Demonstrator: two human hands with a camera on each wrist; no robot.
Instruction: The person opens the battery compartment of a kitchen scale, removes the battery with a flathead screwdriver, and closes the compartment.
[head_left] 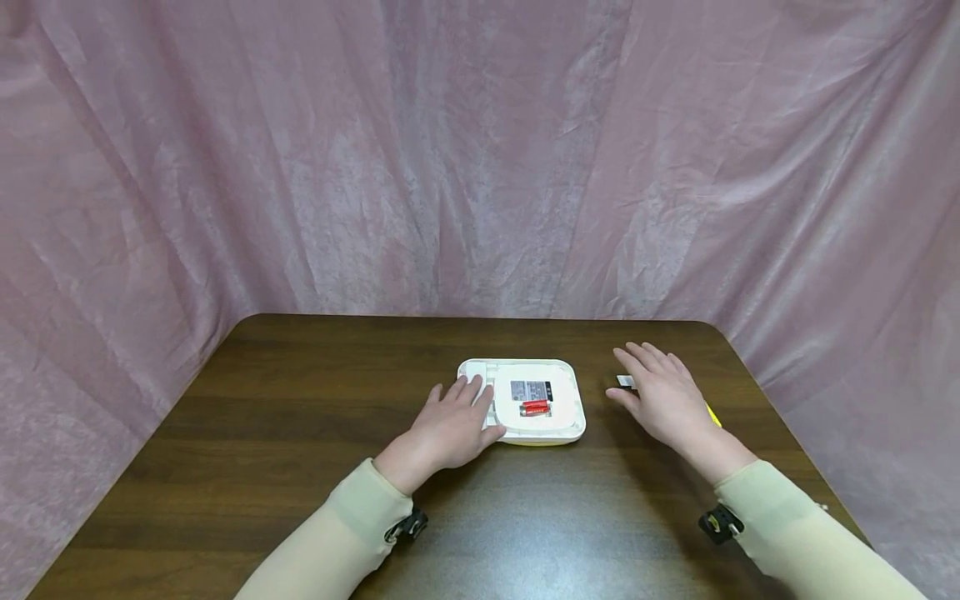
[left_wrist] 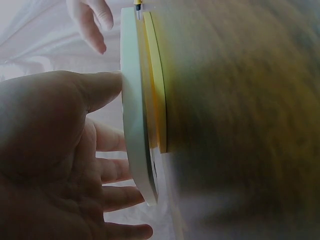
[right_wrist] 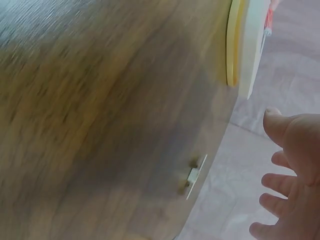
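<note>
White upturned device [head_left: 536, 401] shows red batteries [head_left: 535, 406]; flat left hand [head_left: 450, 425] touches it.

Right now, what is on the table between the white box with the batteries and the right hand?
Mostly bare brown table. In the head view only a small white piece lies there, just past the right hand, apart from the white box.

A dark brown wooden table with rounded corners [head_left: 300, 433] stands before a crumpled pink velvet curtain [head_left: 480, 150] that closes off every side, evenly lit.
</note>
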